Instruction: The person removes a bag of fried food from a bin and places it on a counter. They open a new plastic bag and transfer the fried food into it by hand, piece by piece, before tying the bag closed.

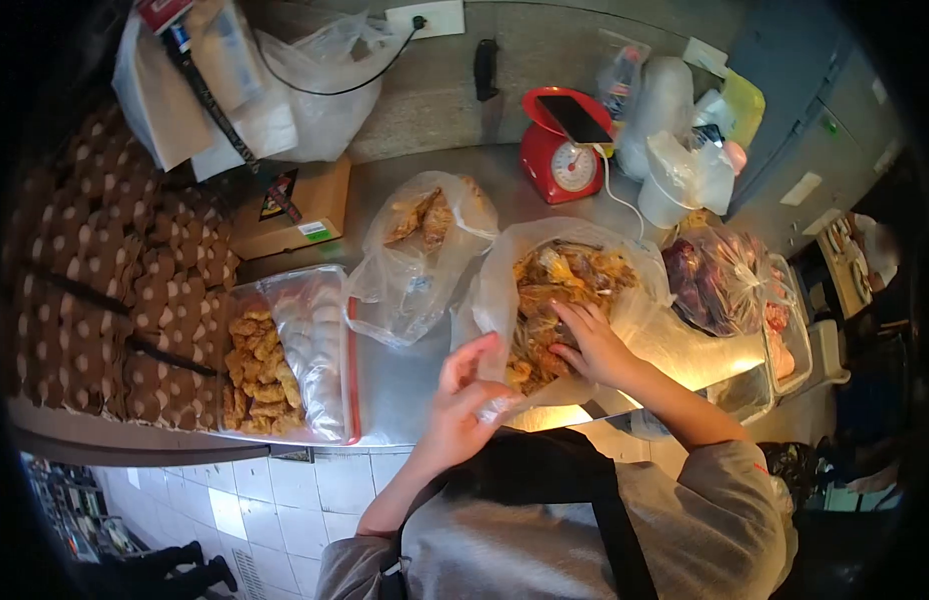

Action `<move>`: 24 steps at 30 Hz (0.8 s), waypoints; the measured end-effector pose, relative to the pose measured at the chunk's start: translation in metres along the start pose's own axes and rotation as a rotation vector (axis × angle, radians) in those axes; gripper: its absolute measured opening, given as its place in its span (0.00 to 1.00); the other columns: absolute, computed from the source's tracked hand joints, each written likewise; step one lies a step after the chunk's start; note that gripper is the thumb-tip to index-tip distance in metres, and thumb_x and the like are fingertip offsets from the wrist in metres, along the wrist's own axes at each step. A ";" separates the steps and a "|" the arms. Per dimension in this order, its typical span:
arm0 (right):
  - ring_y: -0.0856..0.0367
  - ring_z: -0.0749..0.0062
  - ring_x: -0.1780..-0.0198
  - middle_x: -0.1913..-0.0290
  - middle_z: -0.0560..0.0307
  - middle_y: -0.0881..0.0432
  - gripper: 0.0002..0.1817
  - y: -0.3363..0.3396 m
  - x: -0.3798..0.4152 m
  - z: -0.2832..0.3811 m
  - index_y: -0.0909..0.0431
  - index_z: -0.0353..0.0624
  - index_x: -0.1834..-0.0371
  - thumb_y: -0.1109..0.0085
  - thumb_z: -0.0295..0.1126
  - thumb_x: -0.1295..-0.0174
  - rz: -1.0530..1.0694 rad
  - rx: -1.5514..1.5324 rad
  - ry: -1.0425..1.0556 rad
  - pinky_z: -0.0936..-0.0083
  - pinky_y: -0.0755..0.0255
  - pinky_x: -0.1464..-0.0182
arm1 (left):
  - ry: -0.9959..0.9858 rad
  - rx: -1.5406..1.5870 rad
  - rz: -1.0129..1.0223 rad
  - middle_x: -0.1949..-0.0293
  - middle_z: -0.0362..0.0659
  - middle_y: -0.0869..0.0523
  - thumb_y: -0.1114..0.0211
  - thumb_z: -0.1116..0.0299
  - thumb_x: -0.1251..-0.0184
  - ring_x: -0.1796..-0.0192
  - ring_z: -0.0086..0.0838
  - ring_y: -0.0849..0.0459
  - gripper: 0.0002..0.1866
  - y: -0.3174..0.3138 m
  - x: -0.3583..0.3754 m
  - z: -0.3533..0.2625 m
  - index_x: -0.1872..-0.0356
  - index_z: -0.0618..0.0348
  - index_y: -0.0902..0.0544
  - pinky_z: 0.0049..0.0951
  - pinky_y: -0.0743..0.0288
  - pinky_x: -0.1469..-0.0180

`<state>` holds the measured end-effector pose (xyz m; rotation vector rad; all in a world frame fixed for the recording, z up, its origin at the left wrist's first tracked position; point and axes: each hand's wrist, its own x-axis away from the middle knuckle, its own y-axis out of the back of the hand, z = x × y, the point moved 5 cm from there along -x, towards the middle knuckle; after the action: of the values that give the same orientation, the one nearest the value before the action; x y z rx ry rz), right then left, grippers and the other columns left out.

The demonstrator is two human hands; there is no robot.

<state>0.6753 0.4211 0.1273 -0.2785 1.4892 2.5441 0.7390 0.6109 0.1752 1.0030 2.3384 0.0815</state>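
Note:
A large clear plastic bag (640, 262) lies open on the metal counter (385, 380), filled with browned cooked meat pieces (557, 290). My right hand (592, 345) rests on the meat inside the bag, fingers spread. At the bag's near left edge, my left hand (468, 398) has its fingers curled round the thin plastic. Just left of it, a smaller clear bag (410, 290) holds a few browned pieces (423, 222). What lies under my right palm is hidden.
Egg trays (135, 270) are stacked at left, beside a container of fried pieces (260, 370) and a cardboard box (295, 225). Behind stands a red scale (560, 150) with a phone (575, 119). At right are a bag of dark red items (713, 280) and a meat tray (782, 345).

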 end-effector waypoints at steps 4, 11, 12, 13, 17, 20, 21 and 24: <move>0.35 0.54 0.49 0.51 0.50 0.29 0.31 -0.006 0.020 0.003 0.38 0.44 0.41 0.41 0.35 0.50 0.014 0.116 0.168 0.67 0.38 0.47 | 0.039 -0.017 -0.092 0.43 0.50 0.38 0.34 0.81 0.55 0.41 0.45 0.34 0.09 0.000 -0.005 0.011 0.72 0.59 0.24 0.38 0.41 0.42; 0.33 0.57 0.48 0.50 0.48 0.30 0.27 0.033 -0.006 0.020 0.29 0.45 0.47 0.42 0.46 0.48 0.231 0.079 0.278 0.71 0.39 0.45 | 0.012 -0.090 -0.090 0.43 0.51 0.38 0.34 0.81 0.54 0.41 0.44 0.33 0.09 -0.004 -0.010 0.008 0.73 0.60 0.25 0.37 0.39 0.42; 0.32 0.56 0.49 0.50 0.48 0.30 0.25 0.047 -0.026 0.029 0.29 0.44 0.47 0.43 0.45 0.47 0.206 -0.020 0.297 0.70 0.38 0.46 | 0.011 -0.094 -0.101 0.43 0.51 0.38 0.34 0.81 0.54 0.41 0.44 0.33 0.09 -0.003 -0.009 0.008 0.73 0.60 0.25 0.37 0.39 0.42; 0.31 0.56 0.50 0.50 0.47 0.31 0.24 0.054 -0.049 0.040 0.29 0.44 0.48 0.45 0.43 0.46 0.183 -0.118 0.315 0.69 0.36 0.47 | 0.047 -0.060 -0.101 0.43 0.50 0.37 0.34 0.81 0.54 0.42 0.43 0.32 0.09 -0.004 -0.008 0.009 0.73 0.60 0.25 0.37 0.39 0.43; 0.28 0.55 0.51 0.50 0.46 0.30 0.17 0.000 -0.153 0.070 0.28 0.38 0.51 0.48 0.30 0.45 0.175 -0.088 0.393 0.70 0.33 0.52 | 0.103 0.012 -0.160 0.43 0.49 0.35 0.35 0.81 0.53 0.43 0.41 0.30 0.09 -0.003 -0.006 0.015 0.73 0.60 0.26 0.35 0.38 0.45; 0.27 0.54 0.51 0.48 0.45 0.30 0.19 -0.089 -0.229 0.030 0.29 0.35 0.52 0.48 0.27 0.50 0.678 0.323 0.110 0.68 0.31 0.54 | 0.129 0.000 -0.193 0.43 0.50 0.37 0.34 0.78 0.51 0.44 0.44 0.30 0.07 0.001 -0.004 0.023 0.74 0.61 0.25 0.35 0.34 0.46; 0.27 0.54 0.51 0.48 0.45 0.30 0.20 -0.104 -0.247 0.017 0.28 0.34 0.53 0.47 0.26 0.52 0.785 0.510 0.056 0.68 0.31 0.55 | 0.127 0.017 -0.219 0.43 0.50 0.37 0.35 0.79 0.51 0.45 0.43 0.29 0.07 0.002 -0.003 0.027 0.74 0.60 0.25 0.34 0.33 0.47; 0.28 0.57 0.49 0.44 0.46 0.34 0.25 -0.136 -0.292 -0.030 0.31 0.43 0.48 0.45 0.28 0.54 0.711 0.773 0.145 0.66 0.30 0.55 | 0.119 0.036 -0.264 0.42 0.50 0.37 0.35 0.80 0.52 0.44 0.42 0.30 0.07 0.007 0.004 0.032 0.73 0.60 0.25 0.34 0.34 0.47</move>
<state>0.9937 0.4433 0.0719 0.2309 2.8701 2.1098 0.7587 0.6129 0.1490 0.7152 2.5677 -0.0049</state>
